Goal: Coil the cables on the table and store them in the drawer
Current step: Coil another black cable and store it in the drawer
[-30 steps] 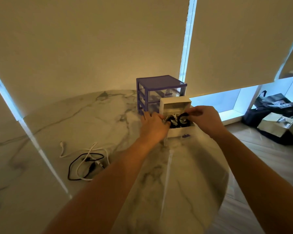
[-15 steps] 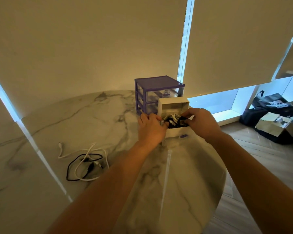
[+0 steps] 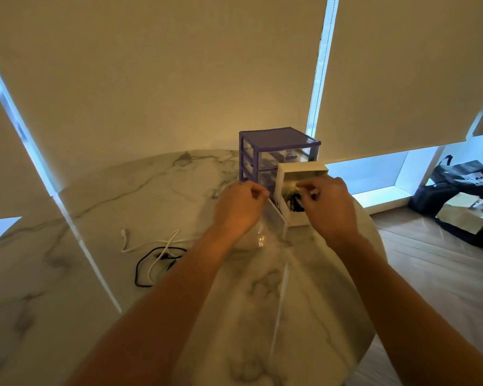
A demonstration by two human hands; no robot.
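Hovering at frame centre, both hands sit over the pulled-out drawer (image 3: pixel 296 218). Left hand (image 3: pixel 239 208): fingers curled in, nothing visible between them, just left of the drawer. Right hand (image 3: pixel 328 208): fingers curled above the drawer's right side; cannot tell whether they pinch anything. Coiled cables (image 3: pixel 293 200), dark, lie inside the drawer between the hands. Drawer is white, drawn from the purple unit (image 3: pixel 276 151) directly behind it, upper centre. Loose black cable (image 3: pixel 144 267) and white cable (image 3: pixel 151 242) lie tangled on the marble table (image 3: pixel 262 316), lower left of the hands, well apart from the drawer. Bags (image 3: pixel 457 190) on the floor, right edge.
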